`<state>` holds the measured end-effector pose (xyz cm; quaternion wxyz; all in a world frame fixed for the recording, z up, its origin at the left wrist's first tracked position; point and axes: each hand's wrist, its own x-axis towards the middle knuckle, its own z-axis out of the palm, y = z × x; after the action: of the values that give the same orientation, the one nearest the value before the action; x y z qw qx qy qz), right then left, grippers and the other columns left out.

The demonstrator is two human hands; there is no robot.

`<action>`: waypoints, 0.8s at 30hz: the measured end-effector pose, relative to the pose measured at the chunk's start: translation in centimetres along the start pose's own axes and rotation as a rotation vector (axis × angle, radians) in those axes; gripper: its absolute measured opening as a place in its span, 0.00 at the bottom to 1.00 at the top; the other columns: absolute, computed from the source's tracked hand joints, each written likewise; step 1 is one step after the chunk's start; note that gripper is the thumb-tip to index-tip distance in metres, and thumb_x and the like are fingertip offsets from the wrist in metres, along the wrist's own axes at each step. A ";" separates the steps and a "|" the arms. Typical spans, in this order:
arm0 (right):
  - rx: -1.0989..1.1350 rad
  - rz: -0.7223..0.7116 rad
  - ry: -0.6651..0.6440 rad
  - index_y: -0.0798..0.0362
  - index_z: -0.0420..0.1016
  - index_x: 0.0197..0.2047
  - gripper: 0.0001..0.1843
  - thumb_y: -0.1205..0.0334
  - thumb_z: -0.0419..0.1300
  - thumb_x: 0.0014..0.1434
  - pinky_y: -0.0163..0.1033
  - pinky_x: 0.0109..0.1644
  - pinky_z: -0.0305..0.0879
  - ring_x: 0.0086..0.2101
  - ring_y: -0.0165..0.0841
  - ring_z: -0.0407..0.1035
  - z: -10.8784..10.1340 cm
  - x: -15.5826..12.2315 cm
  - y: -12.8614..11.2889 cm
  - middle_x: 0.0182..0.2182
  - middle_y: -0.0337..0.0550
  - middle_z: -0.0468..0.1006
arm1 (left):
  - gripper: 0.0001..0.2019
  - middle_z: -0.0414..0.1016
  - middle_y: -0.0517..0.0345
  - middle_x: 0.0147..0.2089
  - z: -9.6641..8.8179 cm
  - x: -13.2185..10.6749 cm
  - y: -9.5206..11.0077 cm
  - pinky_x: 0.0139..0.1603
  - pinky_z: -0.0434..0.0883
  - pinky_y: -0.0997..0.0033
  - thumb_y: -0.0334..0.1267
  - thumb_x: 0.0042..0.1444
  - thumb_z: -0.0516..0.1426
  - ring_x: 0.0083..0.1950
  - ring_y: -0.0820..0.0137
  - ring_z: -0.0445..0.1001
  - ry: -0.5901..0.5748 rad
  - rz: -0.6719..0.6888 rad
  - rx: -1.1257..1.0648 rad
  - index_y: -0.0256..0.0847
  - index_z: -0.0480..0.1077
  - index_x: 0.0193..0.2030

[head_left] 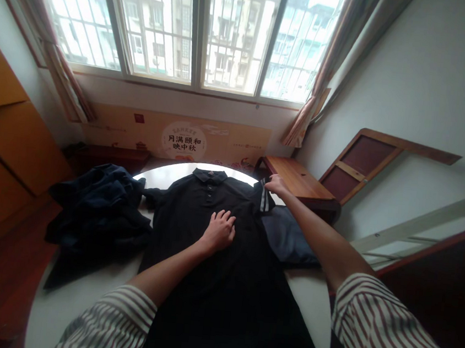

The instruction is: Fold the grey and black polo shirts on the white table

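Observation:
A black polo shirt (207,260) lies face up, spread along a round white table (61,300), collar toward the window. My left hand (220,231) rests flat on the shirt's chest, fingers spread, holding nothing. My right hand (276,185) reaches to the shirt's far right sleeve, which has a white-striped cuff (263,198), and its fingers pinch the sleeve's edge.
A heap of dark blue clothes (99,210) lies on the table's left side. A folded dark blue garment (288,238) sits on the right. Behind it are a wooden bench (302,184) and a leaning wooden frame (367,160). A window and curtains lie beyond.

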<state>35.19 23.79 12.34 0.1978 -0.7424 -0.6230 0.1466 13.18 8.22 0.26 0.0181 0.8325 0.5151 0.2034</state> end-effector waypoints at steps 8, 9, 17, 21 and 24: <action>0.255 -0.116 -0.229 0.60 0.76 0.37 0.21 0.49 0.71 0.53 0.32 0.32 0.74 0.26 0.28 0.73 1.3 0.0 -2.1 0.26 0.45 0.77 | 0.19 0.65 0.45 0.67 -0.3 0.0 0.2 0.67 0.58 0.44 0.39 0.66 0.51 0.68 0.53 0.60 0.000 -0.008 0.003 0.40 0.68 0.61; 0.239 -0.087 -0.216 0.61 0.76 0.36 0.22 0.49 0.72 0.52 0.34 0.31 0.74 0.26 0.30 0.73 1.9 0.1 -1.9 0.26 0.46 0.77 | 0.19 0.65 0.45 0.67 -0.3 0.0 0.2 0.67 0.58 0.45 0.39 0.66 0.51 0.68 0.53 0.60 -0.002 -0.008 0.000 0.40 0.68 0.61; 0.026 0.017 -0.081 0.61 0.77 0.43 0.20 0.52 0.68 0.58 0.40 0.42 0.73 0.41 0.39 0.75 6.5 1.6 -1.5 0.40 0.54 0.80 | 0.20 0.65 0.45 0.67 -0.5 0.0 0.3 0.67 0.59 0.45 0.39 0.65 0.51 0.68 0.53 0.60 -0.019 -0.018 0.006 0.39 0.68 0.62; -0.056 0.000 0.001 0.56 0.74 0.51 0.16 0.53 0.58 0.67 0.49 0.52 0.70 0.47 0.38 0.73 6.6 2.4 -1.9 0.49 0.49 0.76 | 0.20 0.65 0.46 0.67 -0.7 0.0 0.4 0.68 0.58 0.45 0.39 0.65 0.51 0.68 0.54 0.60 -0.032 -0.016 0.011 0.40 0.67 0.63; -0.122 -0.030 0.053 0.60 0.73 0.53 0.19 0.55 0.56 0.67 0.46 0.55 0.65 0.52 0.45 0.70 6.2 1.9 -1.9 0.52 0.60 0.74 | 0.21 0.65 0.46 0.67 -0.6 0.0 0.3 0.68 0.58 0.45 0.39 0.65 0.50 0.69 0.53 0.59 -0.030 -0.014 0.009 0.40 0.67 0.63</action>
<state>30.98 26.58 7.86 0.1705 -0.7473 -0.6365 0.0856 13.25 7.96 0.84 0.0237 0.8319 0.5215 0.1883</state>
